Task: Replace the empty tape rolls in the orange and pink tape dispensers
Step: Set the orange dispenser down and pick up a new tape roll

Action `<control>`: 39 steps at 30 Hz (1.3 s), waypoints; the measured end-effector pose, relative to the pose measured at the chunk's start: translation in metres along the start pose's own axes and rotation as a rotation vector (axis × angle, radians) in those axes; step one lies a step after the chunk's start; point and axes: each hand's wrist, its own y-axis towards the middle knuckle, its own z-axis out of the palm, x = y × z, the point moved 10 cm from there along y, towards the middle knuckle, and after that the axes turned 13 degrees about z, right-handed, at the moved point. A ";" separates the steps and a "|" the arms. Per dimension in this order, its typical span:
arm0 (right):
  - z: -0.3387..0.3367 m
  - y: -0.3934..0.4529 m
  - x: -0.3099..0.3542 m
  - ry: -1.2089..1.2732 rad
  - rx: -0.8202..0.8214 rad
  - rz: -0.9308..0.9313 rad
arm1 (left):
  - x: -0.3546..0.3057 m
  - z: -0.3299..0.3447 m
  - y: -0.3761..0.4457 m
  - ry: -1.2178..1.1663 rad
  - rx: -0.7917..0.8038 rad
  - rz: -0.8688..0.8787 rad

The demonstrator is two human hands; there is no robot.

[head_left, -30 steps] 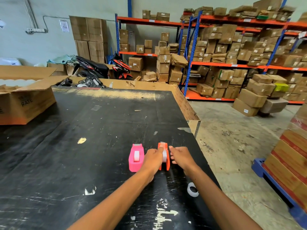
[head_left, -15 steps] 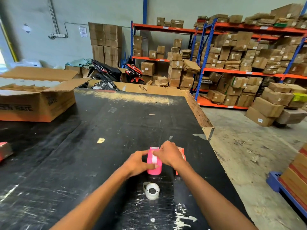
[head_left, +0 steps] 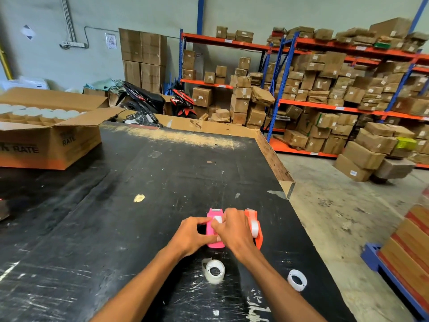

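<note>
From the head camera, a black, scuffed table fills the lower left of the view, its right edge running toward the near right corner. Close to that right edge, toward the near side, the pink tape dispenser stands on the table top with its cutter end pointing to the far edge. The left hand grips its left side, thumb curled against the near end and fingers bent onto the top. The right hand lies over the dispenser's right side, fingers closed narrowly on a pale bit of tape at the top of the pink body; whether the roll inside is full cannot be told.

Just beside it, on the side nearer the right edge, the orange tape dispenser stands parallel to the pink one, with a clear roll showing in its slot. The back of the right hand partly covers it.

Nearer the near edge, two empty-looking white tape rolls lie loose: one directly between the forearms, the other close to the right edge.

At the far left corner sits an open cardboard box holding rows of pale rolls. Beyond the table stand shelves of cartons and parked motorcycles.
</note>
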 end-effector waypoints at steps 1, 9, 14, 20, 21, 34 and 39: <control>-0.005 -0.003 0.002 0.037 -0.011 -0.013 | -0.001 -0.001 0.000 -0.003 -0.013 0.001; -0.045 0.001 -0.026 0.279 -0.056 0.017 | 0.003 -0.013 0.003 -0.104 -0.102 -0.079; -0.056 -0.008 -0.022 0.458 -0.019 -0.064 | -0.016 -0.013 -0.002 -0.538 -0.244 -0.172; -0.053 -0.023 -0.013 0.458 0.009 -0.201 | -0.025 -0.002 -0.006 -0.738 -0.307 -0.211; -0.053 -0.025 -0.015 0.443 0.002 -0.220 | -0.024 0.001 -0.007 -0.760 -0.312 -0.222; -0.075 -0.037 -0.022 0.210 0.052 -0.304 | -0.036 0.021 -0.009 -0.955 -0.291 -0.255; -0.039 -0.054 -0.062 -0.345 0.305 -0.164 | -0.030 0.019 -0.022 -0.929 -0.259 -0.305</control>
